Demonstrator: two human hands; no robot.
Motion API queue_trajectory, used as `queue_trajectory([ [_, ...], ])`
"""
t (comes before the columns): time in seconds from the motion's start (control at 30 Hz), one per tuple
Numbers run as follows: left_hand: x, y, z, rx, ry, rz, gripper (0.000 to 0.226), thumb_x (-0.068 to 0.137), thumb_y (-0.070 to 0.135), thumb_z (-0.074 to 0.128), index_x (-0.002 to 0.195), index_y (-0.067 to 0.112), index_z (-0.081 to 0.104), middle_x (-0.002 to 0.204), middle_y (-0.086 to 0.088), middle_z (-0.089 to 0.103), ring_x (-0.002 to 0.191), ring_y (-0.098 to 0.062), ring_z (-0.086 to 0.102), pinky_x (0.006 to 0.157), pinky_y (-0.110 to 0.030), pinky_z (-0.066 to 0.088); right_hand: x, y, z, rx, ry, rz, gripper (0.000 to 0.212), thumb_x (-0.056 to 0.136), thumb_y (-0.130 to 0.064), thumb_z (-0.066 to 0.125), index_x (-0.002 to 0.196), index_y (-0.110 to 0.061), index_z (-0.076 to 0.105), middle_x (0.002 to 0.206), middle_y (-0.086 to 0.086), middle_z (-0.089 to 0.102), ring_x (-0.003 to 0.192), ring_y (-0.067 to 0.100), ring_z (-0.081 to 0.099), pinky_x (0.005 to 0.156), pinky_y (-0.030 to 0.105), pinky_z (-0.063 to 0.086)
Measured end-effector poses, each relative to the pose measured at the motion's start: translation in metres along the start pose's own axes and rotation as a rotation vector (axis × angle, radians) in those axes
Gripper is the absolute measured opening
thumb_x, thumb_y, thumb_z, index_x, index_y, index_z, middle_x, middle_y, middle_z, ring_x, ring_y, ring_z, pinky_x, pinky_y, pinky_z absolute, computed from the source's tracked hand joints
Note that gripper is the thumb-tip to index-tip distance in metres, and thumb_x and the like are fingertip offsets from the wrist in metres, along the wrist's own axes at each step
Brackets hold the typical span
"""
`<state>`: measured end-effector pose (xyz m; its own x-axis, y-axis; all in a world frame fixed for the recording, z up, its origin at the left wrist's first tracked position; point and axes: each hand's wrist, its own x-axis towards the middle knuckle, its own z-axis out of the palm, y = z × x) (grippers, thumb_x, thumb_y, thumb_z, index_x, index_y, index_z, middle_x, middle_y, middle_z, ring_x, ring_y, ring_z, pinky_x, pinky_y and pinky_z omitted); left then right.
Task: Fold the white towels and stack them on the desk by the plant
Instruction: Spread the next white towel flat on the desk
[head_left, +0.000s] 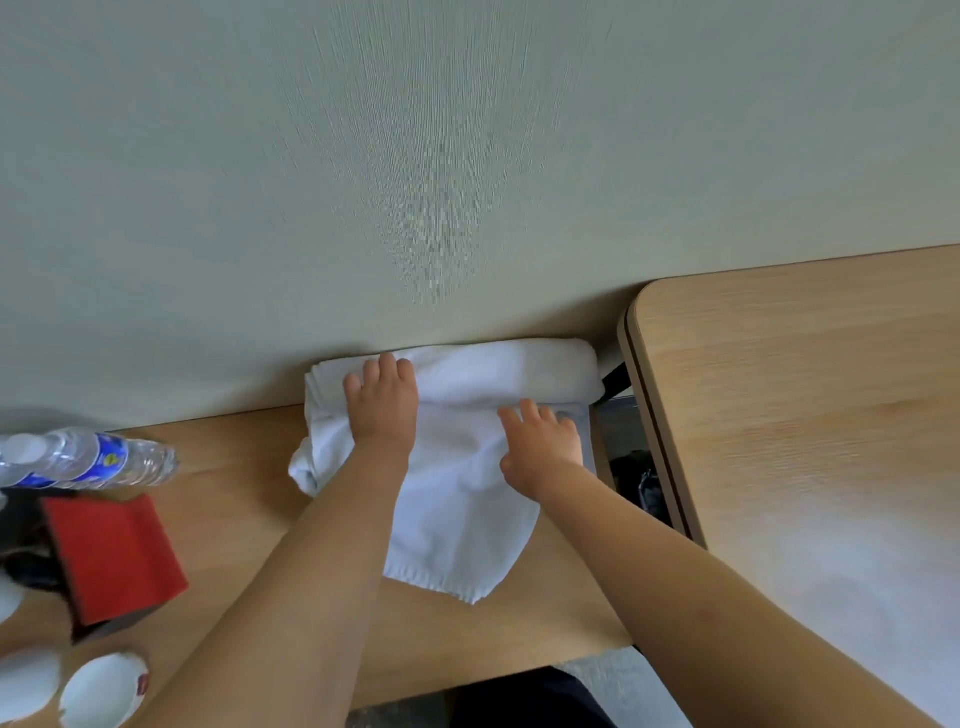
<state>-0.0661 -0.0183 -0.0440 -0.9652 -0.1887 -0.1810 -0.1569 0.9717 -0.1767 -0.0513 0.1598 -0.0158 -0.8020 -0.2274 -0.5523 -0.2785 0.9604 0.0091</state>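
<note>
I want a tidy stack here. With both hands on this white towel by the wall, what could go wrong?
The white towel reaches the right edge of the desk beside a gap; a push from the right hand could slide it off. Its near corner lies skewed, so pressing with the left hand may set a crooked fold.

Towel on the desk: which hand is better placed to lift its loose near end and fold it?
Right, likely. The right hand lies on the towel closer to the loose near end; the left hand rests flat farther back by the wall, where it can pin the towel.
</note>
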Motion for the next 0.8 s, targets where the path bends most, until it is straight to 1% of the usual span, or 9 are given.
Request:
queue_trajectory([
  [0.07,0.000,-0.006,-0.003,0.004,-0.004,0.052,0.034,0.084,0.019,0.069,0.112,0.018,0.050,0.111,-0.002,0.052,0.105,-0.022,0.048,0.082,-0.033,0.035,-0.004,0.000,-0.003,0.001,0.009,-0.004,0.058,0.093,-0.024,0.048,0.145,-0.019,0.024,0.144,0.009,0.032,0.129,0.028,0.038,0.100,0.038,0.036],
  [0.17,-0.012,-0.011,-0.015,-0.112,0.177,0.081,0.032,0.066,0.023,0.085,0.086,0.013,0.062,0.082,-0.006,0.057,0.078,-0.028,0.055,0.065,-0.034,0.039,-0.008,-0.002,-0.012,0.021,0.053,-0.008,0.076,0.092,-0.024,0.052,0.152,-0.020,0.004,0.151,0.009,0.021,0.133,0.028,0.035,0.099,0.038,0.038],
  [0.23,-0.022,-0.012,-0.021,-0.227,0.287,0.143,0.030,0.064,0.022,0.086,0.077,0.010,0.063,0.074,-0.009,0.057,0.069,-0.029,0.057,0.059,-0.035,0.042,-0.009,-0.007,-0.019,0.033,0.109,-0.009,0.085,0.091,-0.023,0.054,0.152,-0.020,-0.005,0.153,0.009,0.015,0.133,0.028,0.032,0.098,0.037,0.038],
  [0.43,-0.027,-0.018,-0.066,-0.360,0.506,0.232,0.018,0.072,0.015,0.080,0.076,0.010,0.063,0.075,-0.007,0.058,0.066,-0.028,0.058,0.055,-0.032,0.042,-0.011,-0.020,-0.049,0.042,0.245,-0.002,0.096,0.092,-0.037,0.058,0.150,-0.024,-0.017,0.159,0.007,-0.001,0.145,0.029,0.011,0.104,0.036,0.034],
  [0.47,-0.026,-0.022,-0.071,-0.370,0.557,0.252,0.011,0.079,0.018,0.070,0.076,0.010,0.063,0.076,-0.006,0.058,0.066,-0.028,0.058,0.055,-0.031,0.041,-0.012,-0.021,-0.054,0.065,0.261,0.006,0.094,0.092,-0.038,0.058,0.151,-0.025,-0.014,0.159,0.005,-0.001,0.146,0.030,0.009,0.108,0.037,0.031],
  [0.53,-0.028,-0.029,-0.083,-0.368,0.605,0.287,0.024,0.085,0.027,0.048,0.077,0.011,0.063,0.076,-0.005,0.058,0.066,-0.028,0.057,0.053,-0.030,0.041,-0.012,-0.020,-0.066,0.100,0.313,0.005,0.080,0.093,-0.032,0.058,0.151,-0.024,0.003,0.156,0.004,0.013,0.145,0.033,0.013,0.114,0.042,0.024],
  [0.63,-0.036,-0.039,-0.097,-0.353,0.636,0.316,0.030,0.084,0.030,0.042,0.077,0.011,0.064,0.076,-0.005,0.058,0.064,-0.028,0.057,0.051,-0.031,0.042,-0.018,-0.016,-0.086,0.083,0.369,-0.054,0.048,0.091,-0.010,0.055,0.133,-0.019,0.035,0.131,0.002,0.044,0.128,0.028,0.040,0.116,0.054,0.014],
  [0.73,-0.045,-0.051,-0.103,-0.376,0.644,0.280,0.033,0.086,0.032,0.042,0.079,0.010,0.065,0.077,-0.007,0.059,0.065,-0.030,0.058,0.053,-0.033,0.046,-0.031,-0.014,-0.102,-0.002,0.394,-0.153,0.044,0.089,-0.003,0.051,0.129,-0.016,0.038,0.124,0.003,0.047,0.116,0.030,0.048,0.113,0.058,0.012],
  [0.8,-0.056,-0.058,-0.108,-0.417,0.555,0.245,0.041,0.087,0.040,0.039,0.091,0.009,0.067,0.087,-0.010,0.061,0.075,-0.034,0.061,0.062,-0.039,0.049,-0.042,-0.014,-0.110,-0.038,0.422,-0.188,0.045,0.088,0.000,0.048,0.130,-0.014,0.039,0.125,0.006,0.047,0.115,0.033,0.048,0.113,0.058,0.015],
])
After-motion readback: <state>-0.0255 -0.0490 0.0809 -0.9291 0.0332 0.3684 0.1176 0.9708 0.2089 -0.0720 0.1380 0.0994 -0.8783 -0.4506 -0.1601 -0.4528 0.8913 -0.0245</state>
